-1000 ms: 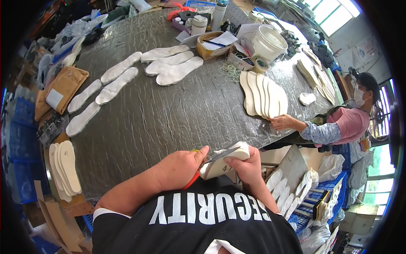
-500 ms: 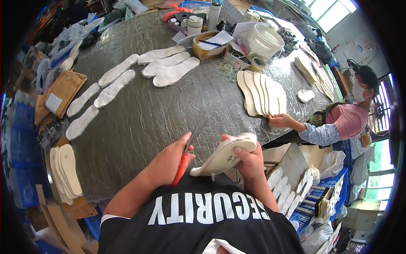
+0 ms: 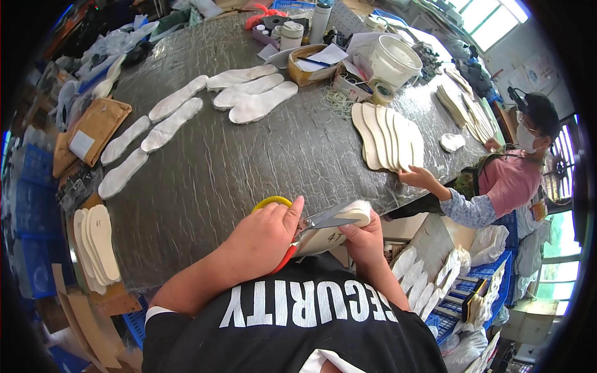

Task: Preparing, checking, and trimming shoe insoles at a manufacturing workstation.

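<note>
My left hand point(image 3: 264, 237) is closed round a pair of scissors point(image 3: 320, 219) with one red and one yellow handle loop. Their blades are slightly spread and lie against the fluffy end of a cream insole point(image 3: 318, 242). That insole is gripped by my right hand point(image 3: 364, 241), thumb on its marked face, close to the end by the blades. White fuzzy lining shows along its rim. Part of the insole is hidden behind the scissors and my left hand.
White insoles point(image 3: 177, 124) lie on the dark table point(image 3: 230, 168) toward the far left. A fanned stack of cream insoles point(image 3: 387, 137) sits at right, touched by a co-worker's hand point(image 3: 418, 178). A white bucket point(image 3: 393, 59) and boxes stand at the back. More insoles point(image 3: 98, 248) rest at left.
My left hand has swung the scissors rightward and down, bringing the blades from above the table to the insole's fluffy end. The yellow loop now shows. The co-worker's other hand has come into view.
</note>
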A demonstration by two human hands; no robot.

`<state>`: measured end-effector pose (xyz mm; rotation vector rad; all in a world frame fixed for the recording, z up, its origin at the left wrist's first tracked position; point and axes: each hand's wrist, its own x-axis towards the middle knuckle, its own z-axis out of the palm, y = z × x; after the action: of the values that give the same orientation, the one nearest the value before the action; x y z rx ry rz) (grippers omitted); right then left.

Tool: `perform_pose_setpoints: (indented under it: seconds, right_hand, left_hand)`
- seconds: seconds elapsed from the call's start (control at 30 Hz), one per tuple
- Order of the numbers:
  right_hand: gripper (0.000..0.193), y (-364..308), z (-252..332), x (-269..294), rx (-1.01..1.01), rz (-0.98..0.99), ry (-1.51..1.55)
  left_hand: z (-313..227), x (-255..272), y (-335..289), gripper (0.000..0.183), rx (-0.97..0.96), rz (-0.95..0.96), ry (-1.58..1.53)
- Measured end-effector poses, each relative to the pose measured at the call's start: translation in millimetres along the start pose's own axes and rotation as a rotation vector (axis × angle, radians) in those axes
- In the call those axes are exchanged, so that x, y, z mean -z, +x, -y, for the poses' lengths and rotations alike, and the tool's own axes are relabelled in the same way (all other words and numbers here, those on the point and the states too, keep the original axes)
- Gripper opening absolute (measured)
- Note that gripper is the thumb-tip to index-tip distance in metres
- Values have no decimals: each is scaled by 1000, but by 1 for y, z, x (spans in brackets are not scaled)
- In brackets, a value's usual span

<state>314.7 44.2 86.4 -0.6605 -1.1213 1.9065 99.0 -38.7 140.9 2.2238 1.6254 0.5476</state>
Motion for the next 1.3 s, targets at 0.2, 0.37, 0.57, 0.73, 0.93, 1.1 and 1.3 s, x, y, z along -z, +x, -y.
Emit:
perform_pose_setpoints:
  seconds: [0.2, 0.37, 0.57, 0.73, 0.93, 1.1, 1.3]
  right_hand:
    - [14, -2, 7, -3, -33, 66, -36]
    - [14, -4, 10, -2, -53, 95, -65]
    - [14, -4, 13, -2, -62, 125, -132]
    - [13, -5, 15, -4, -57, 133, -157]
    - [12, -5, 12, -2, -48, 110, -170]
    - [12, -5, 12, -3, -76, 130, -192]
    - [15, -3, 12, 4, -64, 67, -120]
  left_hand:
    - [-1, -3, -1, 54, 10, 104, -25]
    - [4, -7, -1, 52, -24, 147, -60]
    - [4, -8, 1, 51, -33, 182, -58]
    - [5, -13, -1, 50, -44, 178, -40]
    - [3, -15, 0, 48, -92, 179, 29]
    - [2, -19, 0, 51, -107, 26, 0]
    - [5, -9, 8, 49, 197, 279, -468]
